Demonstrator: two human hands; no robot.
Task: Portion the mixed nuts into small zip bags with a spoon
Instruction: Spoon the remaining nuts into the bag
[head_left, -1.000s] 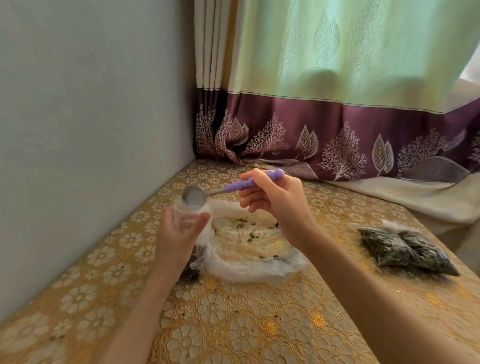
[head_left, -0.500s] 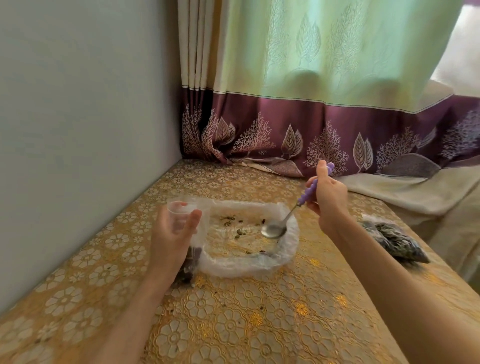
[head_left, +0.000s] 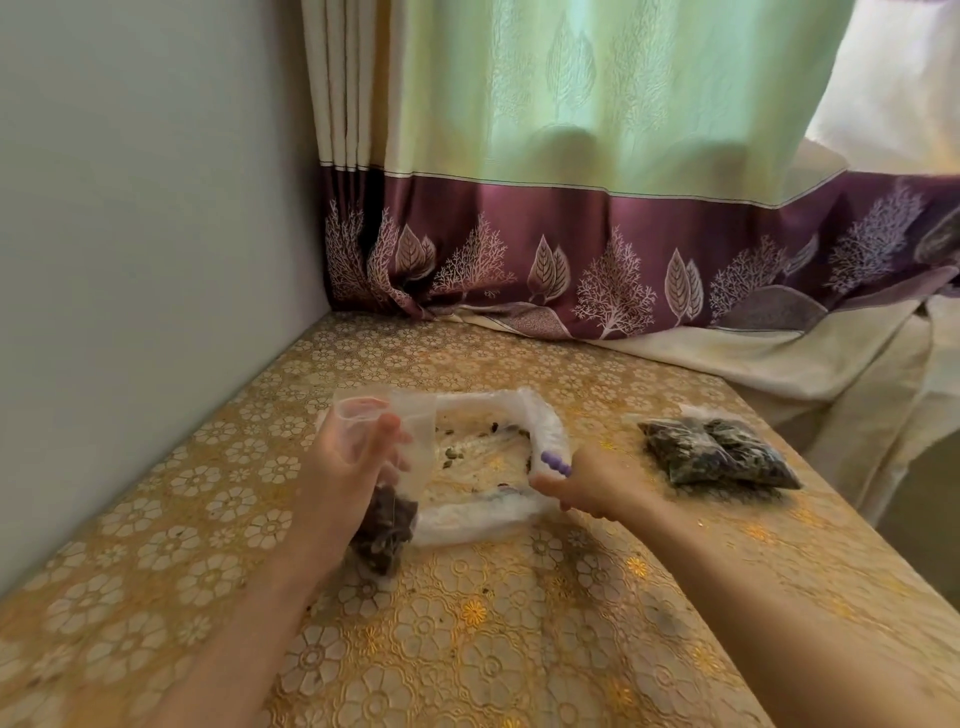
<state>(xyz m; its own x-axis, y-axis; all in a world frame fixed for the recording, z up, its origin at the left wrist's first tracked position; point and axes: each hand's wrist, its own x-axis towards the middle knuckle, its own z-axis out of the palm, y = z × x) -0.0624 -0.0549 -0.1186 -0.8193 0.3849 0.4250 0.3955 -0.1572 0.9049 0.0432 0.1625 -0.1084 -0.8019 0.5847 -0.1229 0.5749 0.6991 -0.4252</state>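
Observation:
My left hand holds a small clear zip bag upright by its open top, and dark nuts fill the bag's bottom. Right beside it lies a large rolled-down plastic bag with a few nuts left scattered inside. My right hand grips the purple handle of the spoon low at the big bag's right rim. The spoon's bowl is hidden behind the hand. Two filled zip bags of nuts lie on the table to the right.
The table wears a gold floral cloth. A grey wall runs along the left, and a green and purple curtain hangs at the back, draping over the table's right edge.
My right hand has dropped from above the large bag down to its right rim, with the spoon's bowl going out of sight. My left hand keeps holding the small bag in place.

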